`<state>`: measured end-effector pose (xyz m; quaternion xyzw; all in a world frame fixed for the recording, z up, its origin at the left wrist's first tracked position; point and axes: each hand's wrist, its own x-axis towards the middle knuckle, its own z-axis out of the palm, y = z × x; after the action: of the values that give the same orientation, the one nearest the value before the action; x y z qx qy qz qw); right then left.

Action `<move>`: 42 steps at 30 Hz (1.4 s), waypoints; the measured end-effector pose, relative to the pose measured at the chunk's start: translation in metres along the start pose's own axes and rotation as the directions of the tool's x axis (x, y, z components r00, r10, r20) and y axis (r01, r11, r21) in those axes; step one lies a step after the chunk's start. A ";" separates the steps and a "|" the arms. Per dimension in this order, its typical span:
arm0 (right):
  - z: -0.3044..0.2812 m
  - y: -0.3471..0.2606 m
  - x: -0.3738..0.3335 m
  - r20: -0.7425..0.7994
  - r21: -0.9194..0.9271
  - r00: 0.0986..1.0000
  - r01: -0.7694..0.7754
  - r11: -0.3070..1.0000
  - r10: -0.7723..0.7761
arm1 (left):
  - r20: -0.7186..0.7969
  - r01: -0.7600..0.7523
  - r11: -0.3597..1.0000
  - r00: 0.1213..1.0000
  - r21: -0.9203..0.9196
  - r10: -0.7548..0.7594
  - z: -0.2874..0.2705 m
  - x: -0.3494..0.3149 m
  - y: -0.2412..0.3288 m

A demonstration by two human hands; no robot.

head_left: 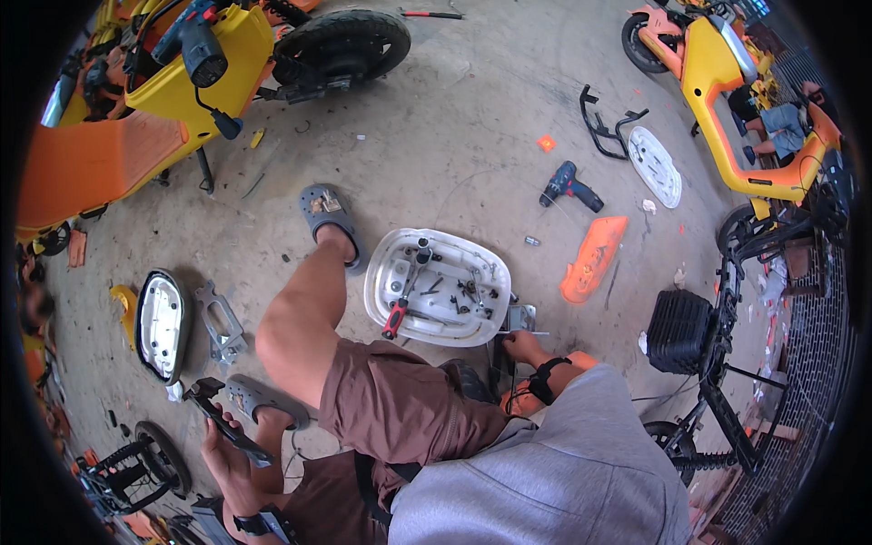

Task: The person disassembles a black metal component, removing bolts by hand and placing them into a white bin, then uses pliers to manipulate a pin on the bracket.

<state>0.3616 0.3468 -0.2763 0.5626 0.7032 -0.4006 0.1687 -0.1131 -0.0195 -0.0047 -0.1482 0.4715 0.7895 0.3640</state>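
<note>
In the head view, the left hand (229,459) grasps a long black part (234,431), well to the left of the white tray (375,289) and nearer the body. The right hand (523,348) is just outside the tray's near right corner, fingers at a thin pale rod (538,333); I cannot tell whether they grip it. Inside the tray lie a red-handled tool (395,320) and small dark fasteners (469,292); right of it lies an orange panel (594,260), and farther out, beyond its far right corner, a drill (569,186)
</note>
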 end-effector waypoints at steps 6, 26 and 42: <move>0.046 0.071 0.013 -0.089 -0.060 0.989 0.115 0.992 -0.120 | 0.127 -0.219 0.974 0.970 0.064 0.209 0.019 -0.003 -0.004; 0.042 0.032 -0.023 -0.201 -0.160 0.972 -0.157 0.974 0.124 | -0.004 -0.205 0.943 0.977 0.261 0.214 0.005 0.006 -0.005; 0.002 0.057 -0.018 0.124 -0.143 0.975 -0.169 0.975 0.187 | -0.016 -0.222 0.922 0.971 0.316 0.239 0.020 0.016 -0.016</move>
<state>0.4201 0.3356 -0.2865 0.5822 0.6616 -0.3743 0.2883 -0.1105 0.0095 -0.0137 -0.0534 0.6141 0.7380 0.2745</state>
